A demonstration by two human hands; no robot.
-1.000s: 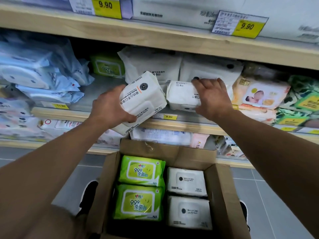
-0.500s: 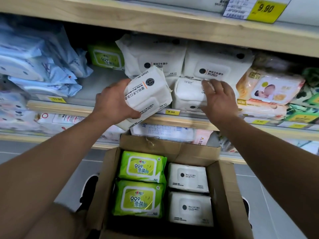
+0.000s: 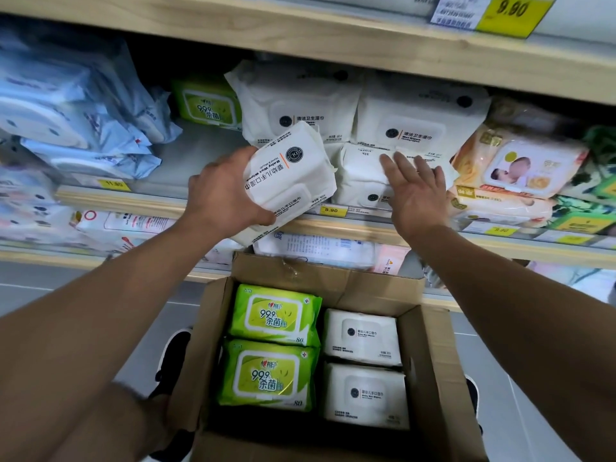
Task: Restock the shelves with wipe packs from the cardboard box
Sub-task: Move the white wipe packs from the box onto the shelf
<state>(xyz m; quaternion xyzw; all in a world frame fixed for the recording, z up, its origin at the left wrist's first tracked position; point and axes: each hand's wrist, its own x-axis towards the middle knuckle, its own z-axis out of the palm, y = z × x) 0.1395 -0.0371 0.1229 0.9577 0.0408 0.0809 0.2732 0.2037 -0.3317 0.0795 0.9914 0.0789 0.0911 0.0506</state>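
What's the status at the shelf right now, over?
Left hand grips a white baby wipe pack. Right hand open, fingers flat on the shelved white pack. Cardboard box holds four packs. Nothing blocking.

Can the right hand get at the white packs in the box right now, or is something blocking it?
Probably yes. The right hand is open, fingers straight against the white pack on the shelf, holding nothing. The cardboard box is open-topped below it, and both white packs in the box lie uncovered on its right side.
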